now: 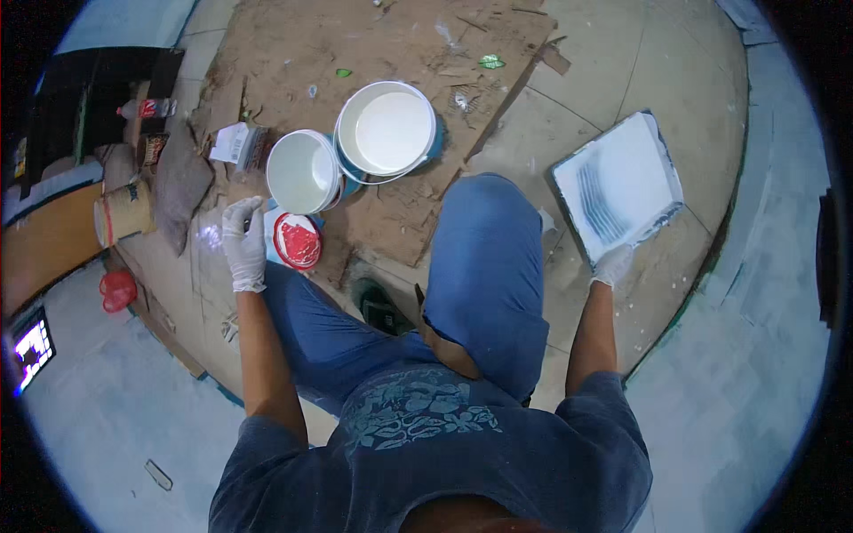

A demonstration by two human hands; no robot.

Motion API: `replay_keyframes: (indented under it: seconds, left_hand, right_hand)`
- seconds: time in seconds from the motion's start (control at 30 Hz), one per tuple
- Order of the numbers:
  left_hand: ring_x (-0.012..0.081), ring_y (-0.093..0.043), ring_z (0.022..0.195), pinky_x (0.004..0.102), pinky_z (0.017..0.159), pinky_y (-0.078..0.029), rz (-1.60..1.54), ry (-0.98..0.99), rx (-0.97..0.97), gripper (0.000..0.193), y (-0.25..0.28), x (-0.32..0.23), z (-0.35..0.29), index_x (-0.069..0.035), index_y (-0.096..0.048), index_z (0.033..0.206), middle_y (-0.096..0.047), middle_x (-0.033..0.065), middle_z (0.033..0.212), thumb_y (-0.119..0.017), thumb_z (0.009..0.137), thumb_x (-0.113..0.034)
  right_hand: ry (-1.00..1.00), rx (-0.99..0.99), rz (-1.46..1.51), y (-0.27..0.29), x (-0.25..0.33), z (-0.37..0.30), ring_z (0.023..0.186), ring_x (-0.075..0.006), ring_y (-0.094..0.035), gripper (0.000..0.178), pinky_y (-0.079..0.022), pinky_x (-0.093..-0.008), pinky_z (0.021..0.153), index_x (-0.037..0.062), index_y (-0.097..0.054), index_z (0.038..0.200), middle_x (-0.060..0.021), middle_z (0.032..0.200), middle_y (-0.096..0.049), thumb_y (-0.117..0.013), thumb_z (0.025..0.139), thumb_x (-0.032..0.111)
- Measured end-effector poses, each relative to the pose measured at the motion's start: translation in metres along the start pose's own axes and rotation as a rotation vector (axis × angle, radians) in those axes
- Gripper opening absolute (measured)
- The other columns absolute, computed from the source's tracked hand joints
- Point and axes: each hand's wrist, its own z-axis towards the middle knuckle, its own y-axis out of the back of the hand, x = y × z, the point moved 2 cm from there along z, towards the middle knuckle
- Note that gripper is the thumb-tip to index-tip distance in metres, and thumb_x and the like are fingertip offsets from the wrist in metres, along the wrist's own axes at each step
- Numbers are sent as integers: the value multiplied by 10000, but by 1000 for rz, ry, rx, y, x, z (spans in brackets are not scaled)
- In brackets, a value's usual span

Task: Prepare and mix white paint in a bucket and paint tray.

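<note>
My right hand, in a white glove, grips the near edge of a paint tray. The tray has a dark rim, white paint inside and ridges showing on its left part. On the left, my gloved left hand is raised, fingers loosely bent and thumb apart, with nothing seen in it. Beside it stand a white bucket and a larger bucket of white paint with a wire handle. A red lid smeared with white lies below the smaller bucket.
Brown cardboard covers part of the tiled floor. Along the left are a grey sack, a yellowish sack, a plastic bottle and a red plastic bag. A pale blue wall rises at right.
</note>
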Motion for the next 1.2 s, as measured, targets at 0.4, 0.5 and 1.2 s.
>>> replay_keyframes:
  seconds: [0.4,0.5,1.2]
  left_hand:
    - [187,-564,994,306,899,-439,-31,1,22,157,-9,20,-3,-1,-648,998,-608,92,1024,-579,857,0]
    - [191,-565,990,305,898,-438,-24,-3,50,154,-12,17,1,-6,-650,992,-612,98,1017,-578,856,-2]
    - [219,-583,913,322,814,-478,7,-5,57,190,-15,-2,2,-35,-655,1002,-614,107,985,-594,825,-3]
  right_hand:
    - [-93,-44,266,-1,-5,-7,1041,-327,-564,476,-411,-382,891,-85,-534,1157,-222,1126,-606,-363,986,325]
    - [-9,-88,233,2,-10,-2,981,-327,-579,476,-423,-378,864,-83,-558,1110,-236,1073,-614,-351,978,324]
    - [15,81,491,24,58,-14,887,-167,-538,416,-429,-317,797,-54,-573,1098,-104,992,-628,-377,981,294]
